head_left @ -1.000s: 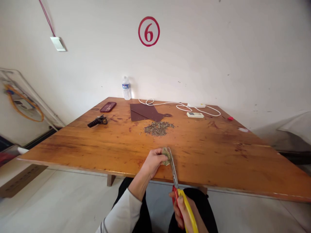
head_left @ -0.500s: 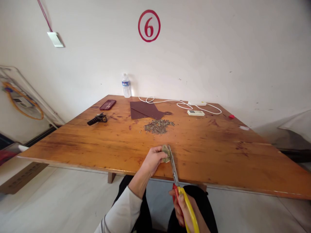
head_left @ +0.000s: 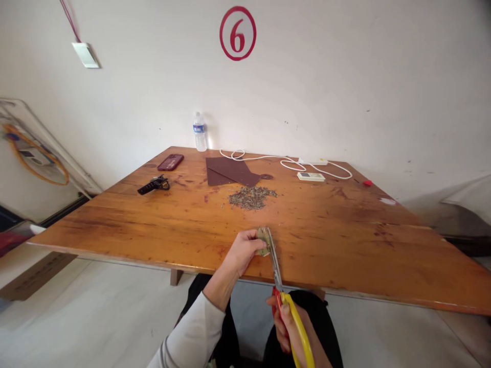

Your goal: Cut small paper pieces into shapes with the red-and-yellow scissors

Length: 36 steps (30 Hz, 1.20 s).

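My left hand (head_left: pixel 244 251) pinches a small greenish-brown flat piece (head_left: pixel 263 241) just above the table's front edge. Wrapped round the red and yellow handles of a pair of scissors (head_left: pixel 274 266) is my right hand (head_left: pixel 289 324), low in the view. The blades point away from me, and their tips lie along the right side of the greenish piece. Beyond both hands, a loose pile of small dry clippings (head_left: pixel 252 198) is spread on the wooden table (head_left: pixel 153 225).
Dark red sheets (head_left: pixel 230 171) lie behind the pile. A bottle (head_left: pixel 199 133), a phone (head_left: pixel 170 162) and a black strapped object (head_left: pixel 153 185) are at the left. At the back right are a white cable (head_left: pixel 264 157) and a small white device (head_left: pixel 310 177).
The view has tilted slightly, so the wall and table items appear a little higher. Both hands keep nearly the same pose and grip, with the blades still at the greenish piece.
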Each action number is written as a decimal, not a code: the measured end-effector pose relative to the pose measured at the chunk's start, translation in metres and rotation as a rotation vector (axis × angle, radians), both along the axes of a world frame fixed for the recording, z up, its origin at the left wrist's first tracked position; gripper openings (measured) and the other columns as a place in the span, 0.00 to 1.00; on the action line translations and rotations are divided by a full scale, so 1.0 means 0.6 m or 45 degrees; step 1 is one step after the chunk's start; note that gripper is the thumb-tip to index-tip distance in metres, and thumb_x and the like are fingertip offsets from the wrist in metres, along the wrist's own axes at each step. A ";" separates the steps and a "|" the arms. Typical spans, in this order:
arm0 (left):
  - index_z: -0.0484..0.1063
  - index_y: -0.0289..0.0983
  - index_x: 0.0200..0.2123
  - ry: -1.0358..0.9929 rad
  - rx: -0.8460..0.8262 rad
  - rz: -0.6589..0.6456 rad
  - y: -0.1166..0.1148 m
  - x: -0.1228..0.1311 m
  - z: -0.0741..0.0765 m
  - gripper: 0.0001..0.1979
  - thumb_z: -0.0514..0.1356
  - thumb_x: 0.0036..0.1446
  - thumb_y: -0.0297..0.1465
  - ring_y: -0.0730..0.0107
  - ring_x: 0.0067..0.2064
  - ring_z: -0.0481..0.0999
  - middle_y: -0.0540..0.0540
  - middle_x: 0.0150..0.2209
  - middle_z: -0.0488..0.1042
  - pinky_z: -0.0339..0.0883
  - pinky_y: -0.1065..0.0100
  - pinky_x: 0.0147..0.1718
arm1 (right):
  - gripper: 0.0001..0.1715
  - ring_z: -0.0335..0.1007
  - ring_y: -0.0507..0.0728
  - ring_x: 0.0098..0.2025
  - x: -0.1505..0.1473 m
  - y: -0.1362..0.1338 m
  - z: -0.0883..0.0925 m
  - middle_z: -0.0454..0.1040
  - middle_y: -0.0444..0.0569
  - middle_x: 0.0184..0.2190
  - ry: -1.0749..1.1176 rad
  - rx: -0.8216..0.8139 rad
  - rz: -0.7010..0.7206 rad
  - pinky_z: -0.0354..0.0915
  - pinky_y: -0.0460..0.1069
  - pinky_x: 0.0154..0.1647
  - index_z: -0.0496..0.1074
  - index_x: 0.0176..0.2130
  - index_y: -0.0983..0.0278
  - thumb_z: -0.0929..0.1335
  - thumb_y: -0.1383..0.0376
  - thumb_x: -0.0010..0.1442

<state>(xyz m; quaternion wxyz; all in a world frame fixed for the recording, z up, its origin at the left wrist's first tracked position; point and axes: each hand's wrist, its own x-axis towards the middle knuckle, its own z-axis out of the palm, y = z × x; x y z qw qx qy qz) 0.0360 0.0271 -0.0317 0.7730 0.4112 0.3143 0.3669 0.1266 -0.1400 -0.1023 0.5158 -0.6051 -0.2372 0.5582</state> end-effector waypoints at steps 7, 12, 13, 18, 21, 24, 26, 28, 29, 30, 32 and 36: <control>0.76 0.32 0.20 -0.010 0.018 -0.006 -0.001 -0.001 0.001 0.06 0.66 0.32 0.28 0.75 0.24 0.69 0.46 0.21 0.74 0.63 0.70 0.29 | 0.48 0.45 0.45 0.15 -0.003 0.007 0.022 0.53 0.31 0.14 0.023 -0.085 -0.044 0.46 0.43 0.15 0.63 0.28 0.59 0.71 0.22 0.31; 0.77 0.32 0.21 -0.005 0.019 -0.011 -0.001 -0.003 -0.001 0.06 0.67 0.33 0.28 0.74 0.25 0.71 0.45 0.22 0.76 0.63 0.70 0.30 | 0.50 0.44 0.45 0.13 0.002 0.001 0.020 0.54 0.31 0.13 -0.001 -0.099 0.010 0.46 0.43 0.14 0.65 0.29 0.61 0.69 0.21 0.31; 0.77 0.32 0.21 -0.003 0.015 -0.011 0.000 -0.003 -0.001 0.06 0.67 0.34 0.28 0.73 0.26 0.71 0.45 0.23 0.76 0.64 0.69 0.31 | 0.51 0.44 0.45 0.13 0.002 0.000 0.020 0.54 0.31 0.13 -0.015 -0.105 0.020 0.45 0.43 0.14 0.66 0.29 0.61 0.68 0.20 0.32; 0.77 0.32 0.21 -0.030 -0.009 -0.006 0.000 -0.001 0.000 0.07 0.67 0.33 0.28 0.74 0.26 0.71 0.46 0.22 0.74 0.66 0.68 0.32 | 0.52 0.47 0.46 0.15 -0.002 -0.002 0.019 0.56 0.33 0.14 -0.010 -0.102 -0.001 0.47 0.44 0.16 0.68 0.33 0.62 0.69 0.21 0.33; 0.76 0.32 0.20 -0.060 -0.024 0.006 -0.001 0.000 0.000 0.06 0.67 0.33 0.28 0.75 0.25 0.70 0.47 0.22 0.73 0.66 0.69 0.31 | 0.48 0.51 0.47 0.16 -0.005 -0.003 0.013 0.60 0.35 0.16 0.009 -0.025 -0.053 0.51 0.45 0.18 0.66 0.33 0.61 0.71 0.23 0.36; 0.75 0.32 0.20 -0.061 -0.022 0.015 0.000 0.000 -0.002 0.07 0.68 0.33 0.28 0.75 0.25 0.70 0.47 0.22 0.73 0.67 0.68 0.31 | 0.44 0.52 0.48 0.17 -0.003 -0.005 0.005 0.61 0.36 0.17 -0.054 0.075 -0.037 0.51 0.45 0.18 0.66 0.33 0.60 0.69 0.25 0.44; 0.75 0.32 0.21 -0.050 -0.002 0.000 0.000 -0.001 -0.005 0.07 0.68 0.33 0.28 0.74 0.25 0.71 0.47 0.23 0.73 0.66 0.68 0.32 | 0.44 0.50 0.48 0.17 0.000 -0.006 -0.002 0.60 0.36 0.17 -0.090 0.096 -0.005 0.51 0.46 0.18 0.67 0.33 0.60 0.68 0.25 0.46; 0.75 0.33 0.21 -0.035 0.025 -0.024 0.002 -0.003 -0.008 0.07 0.69 0.35 0.28 0.73 0.26 0.71 0.47 0.23 0.73 0.66 0.68 0.32 | 0.45 0.49 0.49 0.17 0.001 -0.005 -0.011 0.58 0.36 0.17 -0.092 0.077 0.009 0.51 0.46 0.17 0.67 0.33 0.60 0.67 0.23 0.44; 0.75 0.33 0.21 -0.027 0.037 -0.032 0.002 -0.004 -0.010 0.07 0.69 0.36 0.27 0.73 0.26 0.72 0.46 0.23 0.74 0.65 0.68 0.32 | 0.45 0.48 0.49 0.17 0.001 -0.004 -0.016 0.57 0.36 0.16 -0.088 0.062 0.015 0.51 0.46 0.17 0.68 0.33 0.60 0.67 0.23 0.44; 0.75 0.33 0.22 -0.020 0.045 -0.036 0.003 -0.004 -0.011 0.07 0.69 0.36 0.27 0.72 0.27 0.73 0.46 0.23 0.74 0.65 0.68 0.32 | 0.46 0.47 0.49 0.16 0.000 -0.003 -0.023 0.56 0.35 0.16 -0.085 0.047 0.017 0.51 0.47 0.16 0.69 0.33 0.60 0.67 0.23 0.44; 0.75 0.33 0.22 -0.008 0.056 -0.036 0.004 -0.005 -0.013 0.07 0.70 0.38 0.28 0.70 0.28 0.73 0.45 0.24 0.75 0.66 0.67 0.33 | 0.46 0.46 0.50 0.15 -0.002 0.001 -0.036 0.53 0.35 0.14 -0.081 0.028 0.029 0.50 0.48 0.15 0.70 0.34 0.59 0.66 0.22 0.43; 0.74 0.34 0.22 0.004 0.062 -0.042 0.004 -0.005 -0.015 0.08 0.70 0.39 0.28 0.70 0.28 0.73 0.46 0.24 0.74 0.66 0.66 0.33 | 0.47 0.46 0.51 0.15 -0.005 0.005 -0.055 0.51 0.35 0.15 -0.076 0.018 0.036 0.50 0.48 0.14 0.70 0.34 0.59 0.65 0.22 0.42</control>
